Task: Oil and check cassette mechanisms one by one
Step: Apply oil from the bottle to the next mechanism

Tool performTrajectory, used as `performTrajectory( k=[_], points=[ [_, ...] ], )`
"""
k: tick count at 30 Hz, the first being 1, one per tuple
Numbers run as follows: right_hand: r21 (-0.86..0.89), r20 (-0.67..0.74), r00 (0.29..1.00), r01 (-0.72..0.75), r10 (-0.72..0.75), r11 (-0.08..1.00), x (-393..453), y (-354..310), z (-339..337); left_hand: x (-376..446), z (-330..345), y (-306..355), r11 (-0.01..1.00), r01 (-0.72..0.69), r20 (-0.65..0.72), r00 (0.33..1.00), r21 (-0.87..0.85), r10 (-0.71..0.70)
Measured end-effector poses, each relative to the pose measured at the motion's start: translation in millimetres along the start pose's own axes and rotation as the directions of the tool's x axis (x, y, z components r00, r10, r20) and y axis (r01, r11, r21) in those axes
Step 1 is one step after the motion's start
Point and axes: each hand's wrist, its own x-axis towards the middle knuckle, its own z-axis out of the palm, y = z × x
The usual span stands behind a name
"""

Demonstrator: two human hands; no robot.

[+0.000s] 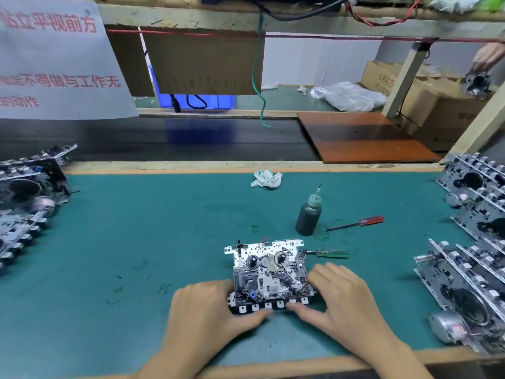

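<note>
one cassette mechanism (269,274) lies flat on the green mat (164,228), near the mat's front edge, reels facing up. the left hand (210,310) grips the mechanism's left side, fingers curled against that edge, thumb stretched along the row of keys at its front. the right hand (341,294) grips the right side the same way, fingers curled over the right edge, thumb on the front keys; the two thumbs nearly meet.

just behind and to the right of the mechanism stands the oil bottle (308,214), upright, needle tip up. a green-handled screwdriver (328,253) lies just beside the mechanism's right rear corner, its tip touching or nearly touching the plate; which, cannot be told. a red-handled screwdriver (358,222) lies to the right of the bottle. a crumpled paper wad (266,179) sits well behind the mechanism. stacked mechanisms on the right (470,242) and stacked mechanisms on the left (27,192) flank the mechanism, well apart from it.
</note>
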Motion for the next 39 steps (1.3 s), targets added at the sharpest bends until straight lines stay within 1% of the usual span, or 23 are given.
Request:
performTrajectory(
  k=[4,6,8,10,12,15,17,21,23,27,29,31,33,36,39],
  points=[
    [0.057,0.04,0.999,0.014,-0.016,0.998,-1.4,-0.6,-0.1,1.8,2.9,3.0,1.0,0.01,-0.092,0.996,-0.022,-0.012],
    [0.071,0.031,0.999,0.016,-0.019,0.997,-3.0,-2.2,1.0,2.2,4.8,-2.9,0.999,-0.025,-0.101,0.995,-0.047,0.021],
    [0.054,0.006,1.0,0.013,-0.013,0.998,-3.0,-3.8,2.9,1.7,5.8,-9.4,0.995,-0.076,-0.09,0.993,-0.058,0.07],
    [0.027,-0.01,1.0,-0.002,0.002,1.0,-2.1,-5.4,4.1,1.6,6.4,-11.2,0.993,-0.096,-0.1,0.991,-0.068,0.089],
    [0.025,-0.003,1.0,-0.006,0.007,1.0,-2.1,-5.3,3.8,2.1,6.8,-7.5,0.994,-0.075,-0.129,0.989,-0.078,0.065],
    [0.071,0.022,1.0,0.002,-0.004,0.997,-2.5,-4.2,2.5,3.7,7.7,-3.7,0.996,-0.057,-0.148,0.988,-0.073,0.046],
    [0.071,0.017,1.0,0.006,-0.007,0.997,-2.7,-4.0,3.5,5.3,7.6,-8.8,0.992,-0.101,-0.134,0.987,-0.076,0.09],
    [0.013,-0.002,1.0,-0.005,0.005,1.0,-2.7,-4.0,5.2,8.6,3.5,-22.7,0.964,-0.253,-0.075,0.966,-0.082,0.247],
    [0.005,0.001,1.0,-0.006,0.006,1.0,-3.1,-3.5,5.3,9.2,3.0,-23.5,0.951,-0.296,-0.078,0.954,-0.088,0.289],
    [-0.031,-0.046,0.995,-0.085,0.084,0.996,-1.7,-6.9,5.7,8.5,4.7,-19.5,0.922,-0.376,-0.118,0.924,-0.095,0.365],
    [-0.022,-0.042,0.997,-0.069,0.068,0.997,-2.2,-5.7,5.0,8.4,3.2,-18.5,0.922,-0.376,-0.144,0.921,-0.095,0.361],
    [0.001,-0.001,1.0,-0.007,0.007,1.0,-2.8,-1.2,3.3,7.2,2.3,-18.8,0.926,-0.366,-0.153,0.925,-0.098,0.349],
    [-0.018,0.016,0.999,0.031,-0.031,0.999,-2.3,2.2,1.9,6.2,2.7,-21.2,0.921,-0.38,-0.15,0.919,-0.083,0.366],
    [-0.021,0.029,0.999,0.047,-0.047,0.999,-2.1,3.3,2.0,5.4,4.7,-24.0,0.927,-0.373,-0.166,0.916,-0.024,0.365],
    [0.046,0.056,0.998,0.031,-0.033,0.998,-2.7,3.0,2.1,4.7,6.6,-21.8,0.945,-0.325,-0.216,0.921,0.027,0.323]
  ],
)
